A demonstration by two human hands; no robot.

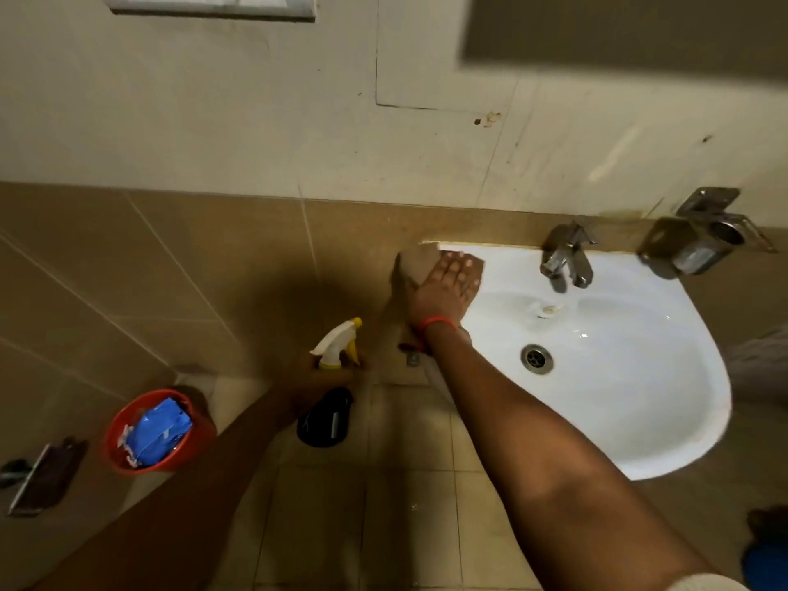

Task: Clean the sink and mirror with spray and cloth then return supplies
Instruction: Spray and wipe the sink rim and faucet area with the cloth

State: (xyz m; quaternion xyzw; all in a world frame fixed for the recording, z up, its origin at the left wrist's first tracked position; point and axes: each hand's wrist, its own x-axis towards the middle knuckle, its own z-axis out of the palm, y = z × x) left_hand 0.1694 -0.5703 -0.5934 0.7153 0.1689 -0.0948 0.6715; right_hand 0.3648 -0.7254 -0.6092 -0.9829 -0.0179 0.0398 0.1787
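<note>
Brown cloth (420, 266): pressed flat under my right hand (447, 287) on the back-left corner of the white sink (639, 398), part of it hanging over the rim toward the tiled wall (192, 258).
Right fingers (458, 266): spread open, palm down on the cloth, gripping nothing.
Left hand (315, 377): fingers closed around the spray bottle (339, 345), held low beside the sink, above the floor.
Risk, cloth: the overhanging part may slide off the rim if my palm lifts.
Risk, tap (567, 260): a long wipe rightward would likely knock my knuckles on it.
Risk, bottle: a squeeze here would spray the wall.
Edges: wall behind, sink rim left, soap holder (699, 241) far right.
Open room: basin bowl around the drain (536, 358); red bucket (160, 432) well apart on the floor.
</note>
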